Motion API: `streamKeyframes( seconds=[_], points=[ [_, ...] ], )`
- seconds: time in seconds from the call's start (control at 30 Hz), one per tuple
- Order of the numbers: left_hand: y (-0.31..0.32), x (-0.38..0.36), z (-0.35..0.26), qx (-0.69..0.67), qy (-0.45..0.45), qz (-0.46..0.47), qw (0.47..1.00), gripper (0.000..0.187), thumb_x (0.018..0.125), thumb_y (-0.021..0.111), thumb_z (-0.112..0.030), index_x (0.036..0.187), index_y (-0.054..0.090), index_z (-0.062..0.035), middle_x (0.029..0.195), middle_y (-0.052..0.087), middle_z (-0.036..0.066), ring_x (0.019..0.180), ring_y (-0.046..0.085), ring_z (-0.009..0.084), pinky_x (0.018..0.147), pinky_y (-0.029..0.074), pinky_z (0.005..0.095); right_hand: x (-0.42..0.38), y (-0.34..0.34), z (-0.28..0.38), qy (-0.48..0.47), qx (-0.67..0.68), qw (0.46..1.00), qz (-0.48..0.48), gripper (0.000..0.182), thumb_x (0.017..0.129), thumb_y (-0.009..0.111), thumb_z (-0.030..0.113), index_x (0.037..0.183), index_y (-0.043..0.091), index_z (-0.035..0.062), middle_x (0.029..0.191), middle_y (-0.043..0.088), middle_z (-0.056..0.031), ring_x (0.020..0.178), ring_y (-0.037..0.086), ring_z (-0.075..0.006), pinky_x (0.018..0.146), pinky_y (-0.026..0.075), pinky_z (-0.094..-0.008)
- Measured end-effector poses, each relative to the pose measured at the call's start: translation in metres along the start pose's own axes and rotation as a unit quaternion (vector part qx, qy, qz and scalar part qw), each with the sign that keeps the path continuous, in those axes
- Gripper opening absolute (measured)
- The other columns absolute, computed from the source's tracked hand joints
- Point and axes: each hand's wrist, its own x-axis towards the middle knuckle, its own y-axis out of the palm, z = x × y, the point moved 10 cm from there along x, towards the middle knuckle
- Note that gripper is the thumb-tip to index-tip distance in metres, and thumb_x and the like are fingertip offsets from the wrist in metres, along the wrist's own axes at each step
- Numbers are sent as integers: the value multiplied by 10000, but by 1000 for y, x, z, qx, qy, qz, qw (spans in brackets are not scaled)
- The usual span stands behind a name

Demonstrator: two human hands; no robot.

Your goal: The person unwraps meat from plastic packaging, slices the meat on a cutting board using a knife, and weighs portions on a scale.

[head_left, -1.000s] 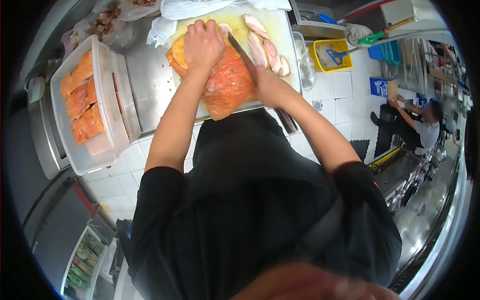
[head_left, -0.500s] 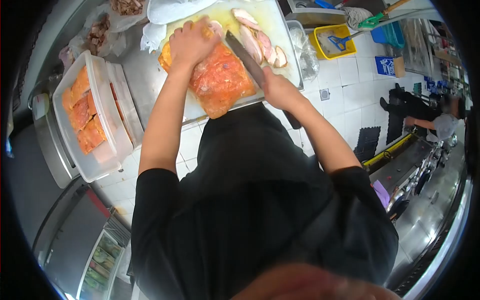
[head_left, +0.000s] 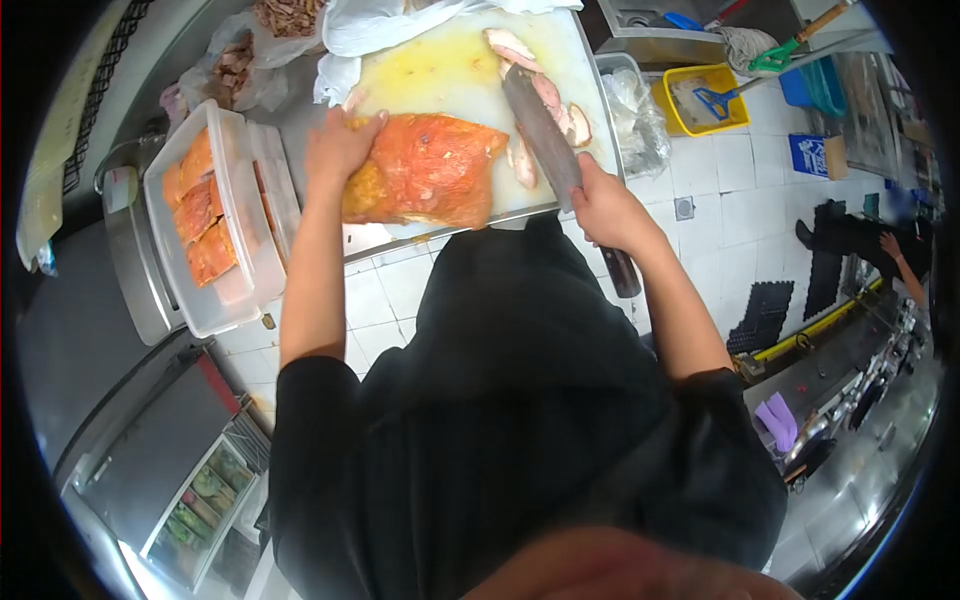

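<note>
A large orange-skinned slab of meat (head_left: 435,165) lies on the white cutting board (head_left: 440,60) at the near edge of the counter. My left hand (head_left: 342,152) grips the slab's left end, thumb on top; some of its fingertips are hidden. In my right hand (head_left: 612,208) is a large knife (head_left: 545,130), its dark handle sticking out below the fist. The wide blade points away from me and partly covers several cut meat slices (head_left: 512,47) on the board's right side. Between slab and blade there is a gap.
On the left, a clear plastic tub (head_left: 225,215) holds more orange pieces. Plastic bags of chopped meat (head_left: 232,68) sit behind it. White plastic (head_left: 380,30) lies along the board's far edge. To the right are a yellow bucket (head_left: 738,118) and, farther off, another person (head_left: 865,245).
My left hand has shifted from atop the slab to its left end, and the slab has turned. The knife has moved right, off the slab and over the slices.
</note>
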Motion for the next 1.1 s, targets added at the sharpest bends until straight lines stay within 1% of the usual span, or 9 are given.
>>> streamKeyframes(
  seconds=[0.17,0.3,0.5,0.57,0.7,0.77,0.83,0.9,1.1],
  points=[
    [22,-25,39,-80,-135,-29,987,846,847,517,-699,1355,471,-24,1356,547,248,1292,466,441,1078,372,471,45,21,26,-105,-43,993,-34,261,919,441,74,1136,424,-70,732,619,-213,517,627,-274,523,506,-409],
    [44,-23,66,-179,-128,-38,975,832,854,522,-693,1353,466,-29,1284,601,228,1200,563,381,1018,430,420,71,16,45,-124,-81,988,-51,231,903,440,65,1097,425,-61,711,611,-220,519,627,-291,512,504,-417],
    [96,-9,82,-569,-116,132,803,579,972,507,-487,1274,507,7,1085,643,119,898,625,158,704,518,301,61,-2,56,-57,-23,998,-23,343,909,444,71,1220,405,-67,724,591,-190,488,588,-239,465,484,-388],
    [113,21,94,-643,-93,122,751,314,965,573,-255,1156,582,-6,1034,656,111,795,627,146,628,514,310,52,-2,53,-52,-17,998,-36,422,911,441,63,1309,374,-63,731,574,-153,470,553,-203,458,477,-367],
    [115,57,108,-628,-61,91,771,127,882,628,-74,997,643,-22,918,671,89,740,619,140,611,493,284,34,-5,32,3,30,999,-44,491,919,446,68,1382,340,-57,702,564,-124,473,544,-190,458,473,-355],
    [65,62,112,-468,-43,-45,881,134,852,614,2,975,663,-15,863,653,72,791,630,136,660,519,277,21,-10,25,27,43,997,-56,506,924,451,74,1398,332,-56,699,567,-123,477,545,-186,458,471,-352],
    [32,70,86,-441,7,-114,890,118,858,632,-40,964,678,-15,857,656,42,764,613,111,662,506,260,9,-18,21,37,16,995,-90,514,932,463,88,1407,328,-57,700,577,-128,484,551,-183,461,475,-350],
    [-11,54,2,-392,185,-97,896,202,874,649,-105,1059,680,-32,928,677,36,811,616,113,710,507,261,4,-19,15,36,17,994,-102,507,934,467,91,1401,335,-58,707,583,-132,487,554,-183,463,478,-352],
    [-7,-8,-119,-221,278,-112,928,400,877,619,-226,1260,615,-111,1123,644,246,1038,618,394,913,487,459,4,-8,10,23,-2,996,-91,445,926,464,91,1334,378,-66,771,627,-214,513,607,-249,517,510,-395]
  ],
)
